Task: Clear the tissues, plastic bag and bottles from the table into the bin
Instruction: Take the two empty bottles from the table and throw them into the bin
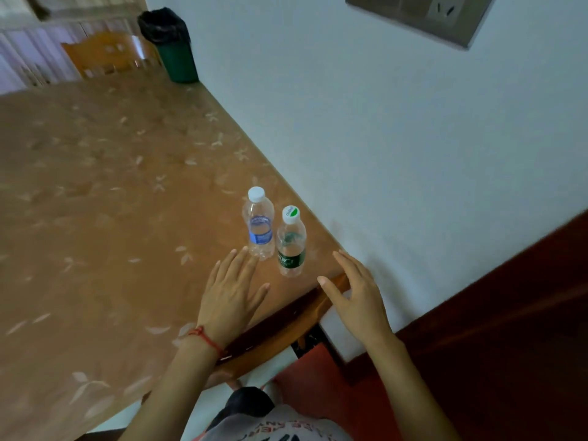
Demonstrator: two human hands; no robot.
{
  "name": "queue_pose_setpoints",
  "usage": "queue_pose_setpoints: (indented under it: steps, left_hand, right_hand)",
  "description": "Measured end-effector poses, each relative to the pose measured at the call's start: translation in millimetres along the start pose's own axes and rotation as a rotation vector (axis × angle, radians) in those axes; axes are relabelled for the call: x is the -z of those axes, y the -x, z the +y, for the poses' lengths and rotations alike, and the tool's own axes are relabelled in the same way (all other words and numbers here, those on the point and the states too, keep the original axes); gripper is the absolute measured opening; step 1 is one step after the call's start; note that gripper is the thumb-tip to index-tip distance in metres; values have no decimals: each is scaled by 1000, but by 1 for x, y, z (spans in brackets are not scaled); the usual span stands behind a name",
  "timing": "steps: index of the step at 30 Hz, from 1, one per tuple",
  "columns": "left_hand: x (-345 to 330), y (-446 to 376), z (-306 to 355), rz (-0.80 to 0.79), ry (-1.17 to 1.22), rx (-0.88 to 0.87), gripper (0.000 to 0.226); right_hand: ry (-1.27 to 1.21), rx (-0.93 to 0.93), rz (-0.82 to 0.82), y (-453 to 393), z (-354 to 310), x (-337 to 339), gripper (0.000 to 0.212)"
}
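2 bottles stand upright on the table (95, 186) near its corner by the wall (381, 122). The blue bottle (259, 224), white-capped, stands just left of and slightly beyond the green bottle (291, 246), which has a green-and-white cap; they are close together, and whether they touch cannot be told.

The left hand (230, 294) is flat with fingers spread, its grip released and holding nothing. Its fingertips (243, 251) lie just beside the base of the blue bottle, at its left; contact cannot be told. A red string (205, 337) circles that wrist.

The right hand (353, 297) is over the table's corner, grip released, thumb and fingers apart, empty. The green bottle stands to its left, between the 2 hands, apart from the right thumb.

The bin (173, 46), green with a black liner, stands well apart, beyond the table's far end against the wall, beside a chair (108, 55).
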State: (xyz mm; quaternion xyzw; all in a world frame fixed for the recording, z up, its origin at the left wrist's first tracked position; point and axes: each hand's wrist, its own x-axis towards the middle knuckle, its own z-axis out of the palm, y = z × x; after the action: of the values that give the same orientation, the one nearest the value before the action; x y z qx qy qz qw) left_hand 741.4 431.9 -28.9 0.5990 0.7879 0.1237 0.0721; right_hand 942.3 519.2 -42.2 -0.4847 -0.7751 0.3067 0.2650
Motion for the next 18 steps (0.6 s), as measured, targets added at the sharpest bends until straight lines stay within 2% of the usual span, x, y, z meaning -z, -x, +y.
queue_pose_setpoints:
  steps: [4, 9, 18]
  left_hand:
    - [3, -18, -18, 2, 12, 17, 70]
    - [5, -33, -40, 2, 25, 37, 92]
    - [5, -32, -47, 38, 108, 149, 83]
  right_hand:
    - [-160, -86, -12, -31, -6, -19, 66]
    - [-215, -155, -34, -65, -7, -42, 78]
    - [-279, -175, -153, -105, -1, -65, 80]
